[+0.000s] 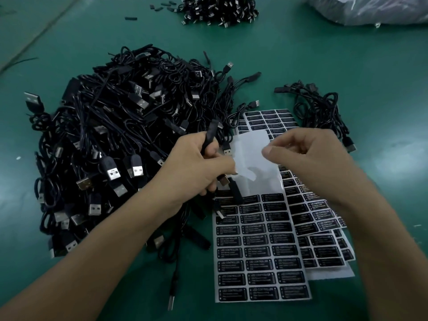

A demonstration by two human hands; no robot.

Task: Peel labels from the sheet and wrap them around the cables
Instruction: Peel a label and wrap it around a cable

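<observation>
Left grip [196,167] is clamped on thin black cable [209,135]; glossy white label-sheet backing [252,158] is pinched by right grip [308,154] alongside, likely for peeling.

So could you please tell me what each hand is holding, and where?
The left hand grips a black cable by its thick end piece. The right hand seems to pinch the bare white part of the label sheet, at its right edge.

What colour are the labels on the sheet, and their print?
Black labels with white print, on a white backing sheet. Head view shows it best.
</observation>
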